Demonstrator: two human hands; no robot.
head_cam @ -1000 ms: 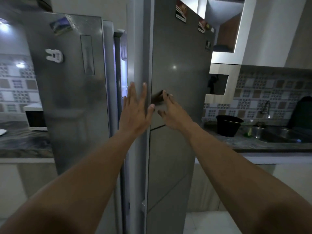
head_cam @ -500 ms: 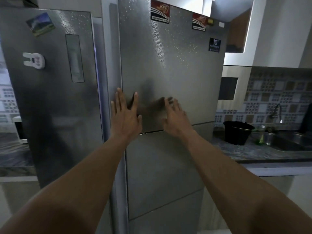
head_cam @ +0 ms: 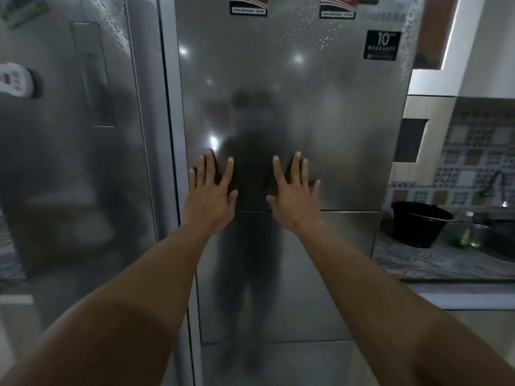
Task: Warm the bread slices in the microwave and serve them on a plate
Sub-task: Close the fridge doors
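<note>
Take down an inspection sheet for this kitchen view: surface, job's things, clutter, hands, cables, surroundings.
Surface: grey counter to the right of the fridge door.
Job's things: nothing seen.
Clutter: black bucket on the counter; green bottle by the sink.
Hands: left hand and right hand lie flat on the fridge door, fingers spread, holding nothing.
Cables: nothing seen.
Surroundings: warranty sticker on the fridge door; second steel door to its left, with a white magnet; tiled wall; tap over the sink.
</note>
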